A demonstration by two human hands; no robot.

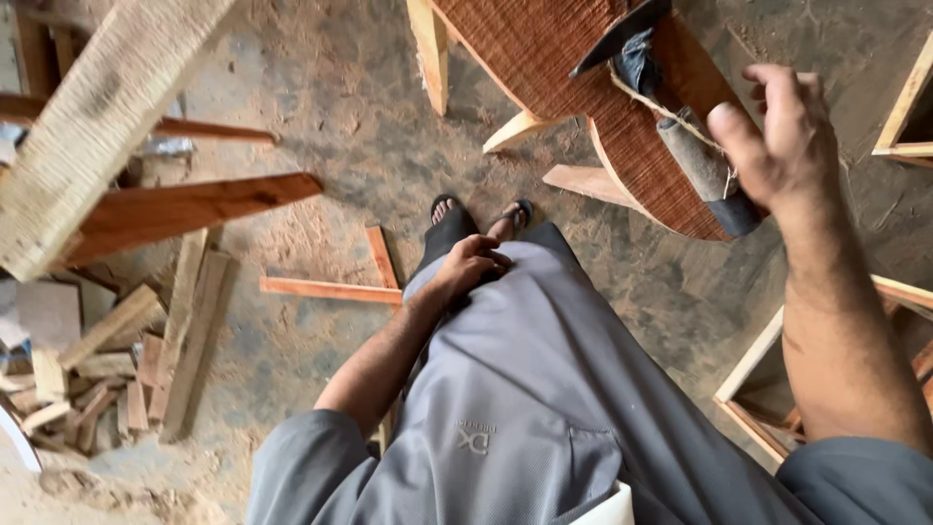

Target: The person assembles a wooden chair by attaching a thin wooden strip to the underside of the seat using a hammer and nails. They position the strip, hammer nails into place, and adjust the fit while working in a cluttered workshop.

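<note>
Offcuts litter the sawdust floor at left. Your left hand rests on your grey tunic, fingers curled closed on nothing. Your right hand hovers, fingers loosely spread, just beside the adze lying on the curved reddish panel; grip its wrapped handle low and firmly.

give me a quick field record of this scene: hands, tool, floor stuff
left hand: rests on the grey shirt by the thigh, fingers curled, holds nothing that shows
right hand: raised and open, beside the hatchet, grip not seen
hatchet: lies on the curved brown panel, handle wrapped in cloth and string
floor: sawdust, wood strips, pile of offcuts at left
feet: in sandals
</note>
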